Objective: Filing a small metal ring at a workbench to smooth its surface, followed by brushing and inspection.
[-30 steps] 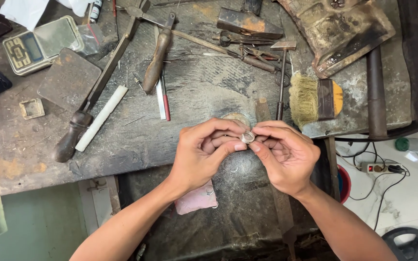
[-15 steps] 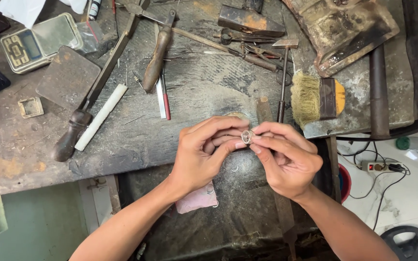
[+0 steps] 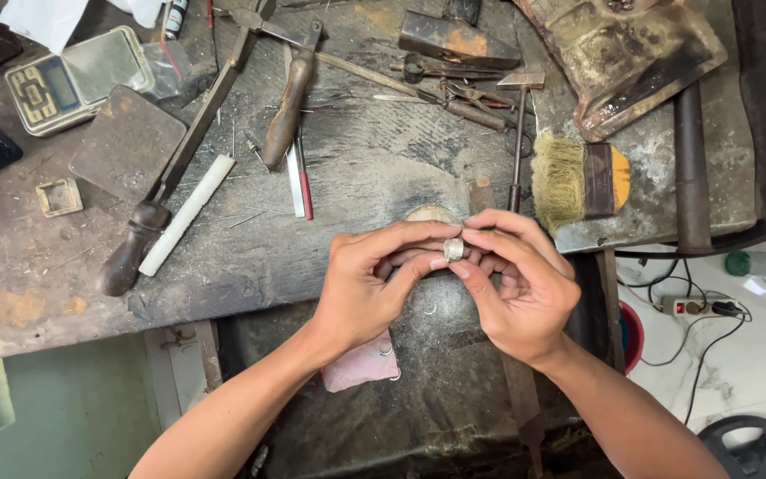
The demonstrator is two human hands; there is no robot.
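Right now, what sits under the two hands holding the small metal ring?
Below the left hand and right hand with the ring lies a dark apron and pink cloth; the hands cover part of the bench edge.

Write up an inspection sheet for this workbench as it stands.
Surface: workbench, dark, worn, scratched, rust-stained.
Job's things: small silvery ring, pinched between both hands above the bench's front edge.
Clutter: wooden-handled tools, white stick, pocket scale, small hammer, bristle brush, pink pad below.
Grippers: left hand and right hand, fingers closed on the ring.
Cables: black cords to a power strip on the floor.
Surroundings: pale marbled floor, green bottle, red bowl edge.
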